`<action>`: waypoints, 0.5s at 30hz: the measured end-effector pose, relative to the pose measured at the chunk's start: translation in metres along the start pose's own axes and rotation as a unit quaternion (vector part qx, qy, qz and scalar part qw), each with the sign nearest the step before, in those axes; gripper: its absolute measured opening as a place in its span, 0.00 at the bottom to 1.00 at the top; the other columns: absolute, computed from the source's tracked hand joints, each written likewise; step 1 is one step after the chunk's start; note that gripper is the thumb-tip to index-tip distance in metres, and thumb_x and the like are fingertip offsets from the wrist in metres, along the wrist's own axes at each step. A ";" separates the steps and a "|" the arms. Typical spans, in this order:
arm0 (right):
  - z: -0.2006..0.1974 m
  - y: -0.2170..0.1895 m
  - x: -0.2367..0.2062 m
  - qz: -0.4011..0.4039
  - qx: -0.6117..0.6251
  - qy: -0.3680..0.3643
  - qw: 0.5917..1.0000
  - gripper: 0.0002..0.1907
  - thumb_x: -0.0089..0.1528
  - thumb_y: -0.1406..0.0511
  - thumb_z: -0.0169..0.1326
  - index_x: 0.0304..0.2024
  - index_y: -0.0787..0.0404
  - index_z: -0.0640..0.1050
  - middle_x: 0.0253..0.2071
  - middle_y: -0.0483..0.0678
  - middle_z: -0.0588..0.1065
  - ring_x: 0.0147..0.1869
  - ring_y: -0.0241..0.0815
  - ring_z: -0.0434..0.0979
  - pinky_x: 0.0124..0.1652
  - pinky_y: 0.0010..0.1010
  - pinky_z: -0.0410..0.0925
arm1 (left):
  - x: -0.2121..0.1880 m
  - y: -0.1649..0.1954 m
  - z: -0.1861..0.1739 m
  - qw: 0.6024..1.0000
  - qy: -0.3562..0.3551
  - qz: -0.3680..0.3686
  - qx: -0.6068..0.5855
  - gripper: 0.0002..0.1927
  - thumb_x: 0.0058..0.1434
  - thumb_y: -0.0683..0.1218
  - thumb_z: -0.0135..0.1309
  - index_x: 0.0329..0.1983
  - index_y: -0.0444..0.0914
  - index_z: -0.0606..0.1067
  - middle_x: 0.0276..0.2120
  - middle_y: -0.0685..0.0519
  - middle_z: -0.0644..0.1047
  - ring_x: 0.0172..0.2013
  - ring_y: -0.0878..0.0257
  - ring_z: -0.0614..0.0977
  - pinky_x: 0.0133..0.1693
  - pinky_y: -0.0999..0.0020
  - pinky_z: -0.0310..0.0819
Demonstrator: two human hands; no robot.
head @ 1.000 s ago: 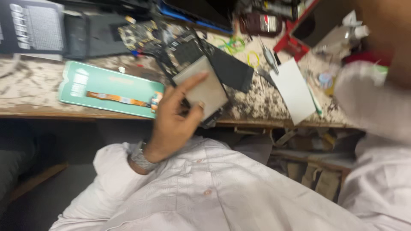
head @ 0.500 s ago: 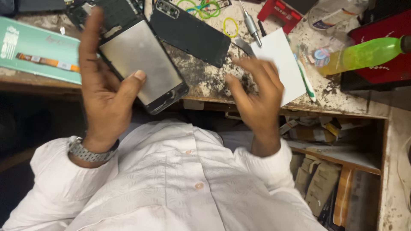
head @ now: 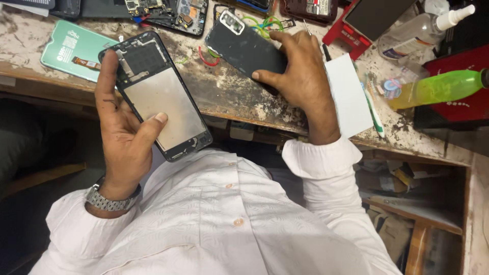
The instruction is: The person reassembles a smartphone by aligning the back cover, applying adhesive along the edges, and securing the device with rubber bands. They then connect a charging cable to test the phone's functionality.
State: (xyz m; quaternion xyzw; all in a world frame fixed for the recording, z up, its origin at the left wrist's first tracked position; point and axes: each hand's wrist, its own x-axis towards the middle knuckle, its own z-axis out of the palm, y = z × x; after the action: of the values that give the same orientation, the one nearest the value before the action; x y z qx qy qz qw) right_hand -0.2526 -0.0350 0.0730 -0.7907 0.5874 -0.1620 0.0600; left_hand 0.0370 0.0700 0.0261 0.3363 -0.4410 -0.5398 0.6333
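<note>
The left hand (head: 125, 135) has its grip pinching a phone frame (head: 160, 97): the thumb presses the bare silvery inner plate and the fingers run up behind the left edge, so the frame is lifted off the table (head: 224, 94), tilted, above its front edge. The right hand (head: 300, 76) has its grip closed on a dark back cover (head: 244, 48), thumb on the near edge and fingers over the far end; the cover lies flat on the table.

Beyond the right hand lie a white card (head: 351, 97), a green pen (head: 373, 109) and a green bottle (head: 438, 87) on its side with liquid in it; a clear spray bottle (head: 423, 30) lies behind. A teal phone panel (head: 71, 51) lies at the left.

Half a second ago the right hand hovered open beside the white card; now it grasps the cover.
</note>
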 end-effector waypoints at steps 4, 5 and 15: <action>-0.026 -0.017 -0.012 0.072 0.165 0.052 0.982 0.13 0.64 0.63 0.65 0.44 0.62 0.76 0.41 0.50 0.74 0.44 0.42 0.76 0.45 0.35 0.71 | 0.006 0.001 -0.004 1.000 -0.003 0.012 -0.021 0.49 0.62 0.29 0.46 0.81 0.38 0.37 0.76 0.42 0.57 0.67 0.60 0.72 0.66 0.63 0.75; -0.037 -0.018 -0.023 0.099 0.193 0.076 0.973 0.11 0.64 0.64 0.63 0.43 0.61 0.75 0.38 0.48 0.74 0.40 0.41 0.76 0.41 0.33 0.71 | 0.007 0.002 -0.005 1.000 -0.003 0.009 -0.025 0.49 0.63 0.29 0.46 0.82 0.38 0.36 0.76 0.41 0.57 0.66 0.60 0.72 0.66 0.64 0.75; -0.029 -0.036 -0.069 -0.058 0.057 0.178 0.981 0.09 0.72 0.71 0.53 0.54 0.69 0.77 0.47 0.54 0.79 0.51 0.48 0.82 0.51 0.35 0.74 | 0.009 -0.004 -0.005 0.999 -0.018 0.026 0.010 0.44 0.65 0.28 0.46 0.81 0.35 0.43 0.77 0.45 0.54 0.70 0.61 0.67 0.71 0.66 0.69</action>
State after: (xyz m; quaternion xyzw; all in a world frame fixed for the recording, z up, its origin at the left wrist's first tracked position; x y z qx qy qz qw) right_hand -0.2475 0.0437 0.0977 -0.7773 0.5317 -0.3362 -0.0100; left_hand 0.0403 0.0598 0.0219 0.3212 -0.4661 -0.5243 0.6361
